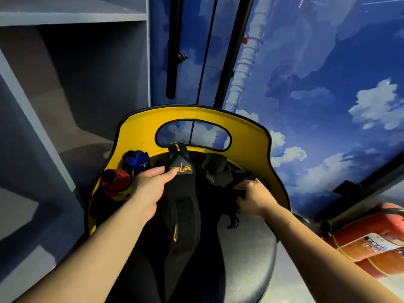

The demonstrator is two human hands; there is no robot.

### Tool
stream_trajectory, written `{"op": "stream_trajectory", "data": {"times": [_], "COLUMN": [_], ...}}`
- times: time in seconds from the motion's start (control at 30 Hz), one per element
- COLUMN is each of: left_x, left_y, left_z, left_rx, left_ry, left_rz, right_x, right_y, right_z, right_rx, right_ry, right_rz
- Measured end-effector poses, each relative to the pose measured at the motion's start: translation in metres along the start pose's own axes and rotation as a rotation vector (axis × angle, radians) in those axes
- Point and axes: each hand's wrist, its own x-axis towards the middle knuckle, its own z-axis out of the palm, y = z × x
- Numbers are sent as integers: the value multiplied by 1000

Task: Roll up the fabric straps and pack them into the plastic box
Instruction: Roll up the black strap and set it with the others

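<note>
A long black fabric strap (pixel 184 206) with a yellow-lettered label lies down the middle of a black round seat (pixel 247 248). My left hand (pixel 150 184) pinches the strap's upper end beside the label. My right hand (pixel 254 197) grips a bunch of black straps (pixel 218 171) heaped at the seat's back right. A rolled blue strap (pixel 137 160) and a rolled red strap (pixel 114 182) sit at the left against the yellow backrest (pixel 251 136). No plastic box is in view.
Grey shelving (pixel 72 62) stands to the left. A wall with a blue sky print (pixel 328 84) rises behind and to the right. A red fire extinguisher (pixel 369 237) lies on the floor at the right.
</note>
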Motion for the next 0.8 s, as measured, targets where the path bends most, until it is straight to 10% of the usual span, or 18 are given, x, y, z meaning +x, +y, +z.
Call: {"op": "stream_trajectory", "data": {"times": [0.8], "left_x": [7], "left_y": [-4], "left_z": [-6], "left_rx": [8], "left_ry": [18], "left_rz": [-44], "right_x": [48], "right_y": [-62], "right_z": [43], "right_rx": [-375], "right_ry": [199], "right_rz": [19]}}
